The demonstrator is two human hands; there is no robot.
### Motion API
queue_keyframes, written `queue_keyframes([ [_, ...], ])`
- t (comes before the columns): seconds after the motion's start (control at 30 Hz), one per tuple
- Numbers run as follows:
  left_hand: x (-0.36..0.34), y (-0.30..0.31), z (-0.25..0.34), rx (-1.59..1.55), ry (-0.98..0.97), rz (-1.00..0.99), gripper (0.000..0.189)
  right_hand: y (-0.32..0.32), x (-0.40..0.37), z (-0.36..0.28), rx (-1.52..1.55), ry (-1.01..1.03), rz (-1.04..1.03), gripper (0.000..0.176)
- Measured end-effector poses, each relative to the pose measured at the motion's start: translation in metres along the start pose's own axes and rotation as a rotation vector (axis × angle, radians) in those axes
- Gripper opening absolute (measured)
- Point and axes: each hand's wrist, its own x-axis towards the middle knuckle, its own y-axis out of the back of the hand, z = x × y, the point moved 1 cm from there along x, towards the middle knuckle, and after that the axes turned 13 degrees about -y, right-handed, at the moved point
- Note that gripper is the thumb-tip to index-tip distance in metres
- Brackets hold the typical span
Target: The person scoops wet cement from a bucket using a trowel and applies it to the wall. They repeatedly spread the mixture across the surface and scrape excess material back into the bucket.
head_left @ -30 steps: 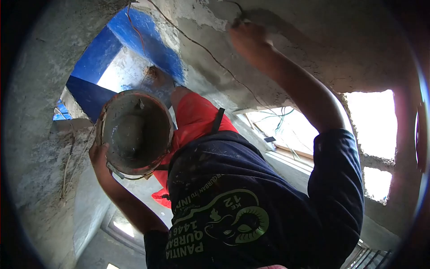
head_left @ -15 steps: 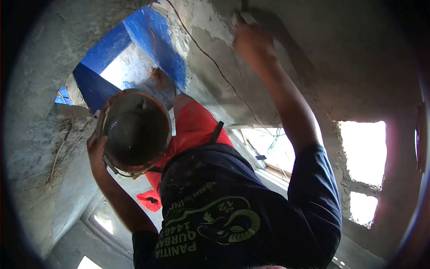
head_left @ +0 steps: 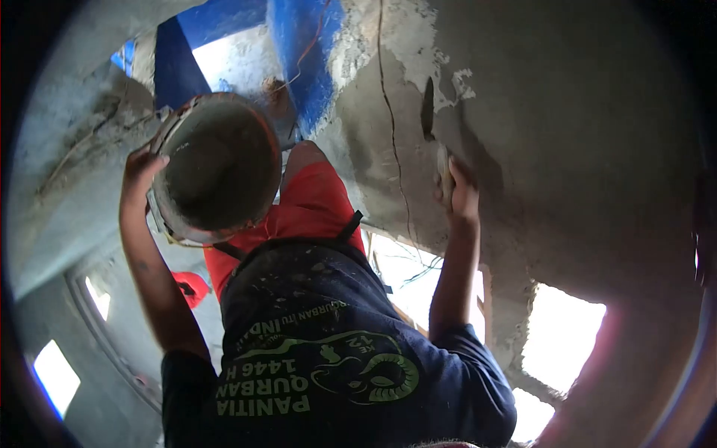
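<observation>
My left hand [head_left: 140, 173] grips the rim of a round bucket [head_left: 168, 213], thumb over the edge. The bucket is tilted with its mouth toward me, and grey wet-looking residue coats its inside. Closed around the pale handle of a trowel is my right hand [head_left: 463, 190]. The trowel's narrow dark blade [head_left: 428, 112] points away from me, close along the grey plastered wall [head_left: 553, 149]. A lighter rough patch [head_left: 403, 45] of wall lies just beyond the blade.
A thin cable [head_left: 391, 127] hangs along the wall left of the trowel. Beyond the bucket is a blue-painted recess [head_left: 310, 60]. Bright openings [head_left: 564, 336] break the wall at lower right. A red object [head_left: 191, 288] lies below the bucket.
My right hand has come down and closer to me along the wall with the trowel, whose blade now shows plainly. My left hand and the bucket have shifted slightly up and left in view.
</observation>
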Motion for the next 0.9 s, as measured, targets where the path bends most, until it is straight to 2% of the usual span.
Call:
queue_keyframes([
  [0.03, 0.002, 0.000, -0.003, -0.014, -0.004, 0.008, 0.037, -0.008, -0.010, 0.010, 0.231, -0.114, -0.026, 0.042],
  [0.07, 0.004, 0.001, -0.004, -0.023, -0.010, 0.010, 0.036, -0.014, -0.014, 0.023, 0.217, -0.115, -0.042, 0.042],
  [0.13, 0.006, 0.000, -0.008, -0.010, 0.003, 0.048, 0.035, -0.033, -0.018, 0.056, 0.947, -0.255, -0.812, 0.046],
  [0.2, 0.007, -0.001, -0.001, 0.064, -0.032, 0.068, 0.030, -0.059, -0.021, 0.081, 1.090, -0.345, -1.015, 0.050],
  [0.23, 0.005, -0.004, 0.006, 0.072, 0.047, 0.097, 0.034, -0.071, -0.023, 0.088, 1.096, -0.345, -1.087, 0.046],
  [0.27, 0.008, -0.004, 0.002, 0.067, 0.041, 0.136, 0.033, -0.082, -0.024, 0.090, 1.094, -0.373, -1.115, 0.046],
  [0.3, 0.022, 0.013, -0.021, 0.086, 0.038, 0.001, 0.033, -0.094, -0.025, 0.092, 1.088, -0.416, -1.166, 0.048],
  [0.33, 0.021, 0.007, -0.016, 0.058, -0.032, 0.017, 0.032, -0.106, -0.026, 0.094, 1.081, -0.462, -1.217, 0.051],
  [0.37, 0.021, 0.006, -0.012, 0.079, -0.044, 0.015, 0.032, -0.117, -0.027, 0.093, 1.050, -0.488, -1.217, 0.051],
  [0.4, 0.020, 0.005, -0.007, 0.057, -0.005, 0.030, 0.031, -0.126, -0.028, 0.085, 0.891, -0.476, -1.179, 0.051],
  [0.43, 0.020, 0.003, -0.012, -0.045, -0.009, 0.110, 0.024, -0.135, -0.026, 0.077, 0.686, -0.387, -1.122, 0.049],
  [0.47, 0.021, 0.007, -0.015, -0.048, -0.025, 0.075, 0.025, -0.144, -0.024, 0.068, 0.481, -0.292, -1.058, 0.047],
  [0.5, 0.020, 0.005, -0.007, -0.068, -0.013, 0.071, 0.025, -0.154, -0.022, 0.056, 0.476, -0.302, -1.078, 0.047],
  [0.57, 0.016, 0.005, -0.001, -0.091, 0.004, 0.074, 0.025, -0.167, -0.016, 0.037, -0.290, 0.117, -0.834, 0.041],
  [0.6, 0.016, 0.005, -0.002, -0.084, 0.012, 0.091, 0.026, -0.175, -0.014, 0.032, -0.295, 0.116, -0.839, 0.041],
  [0.67, 0.020, 0.007, -0.006, -0.084, 0.017, 0.109, 0.027, -0.193, -0.013, 0.026, -0.628, 0.192, -0.725, 0.035],
  [0.7, 0.020, 0.009, -0.009, -0.090, 0.028, 0.126, 0.026, -0.201, -0.005, 0.037, -0.684, 0.312, -0.664, 0.035],
  [0.73, 0.020, 0.011, -0.013, -0.097, 0.040, 0.143, 0.026, -0.199, 0.002, 0.044, -0.692, 0.311, -0.667, 0.035],
  [0.8, 0.018, 0.014, -0.012, -0.081, 0.053, 0.126, 0.029, -0.202, 0.003, 0.044, -0.674, 0.161, -0.768, 0.035],
  [0.9, 0.018, 0.010, -0.012, -0.098, 0.032, 0.103, 0.033, -0.195, -0.007, 0.040, -0.661, 0.130, -0.789, 0.034],
])
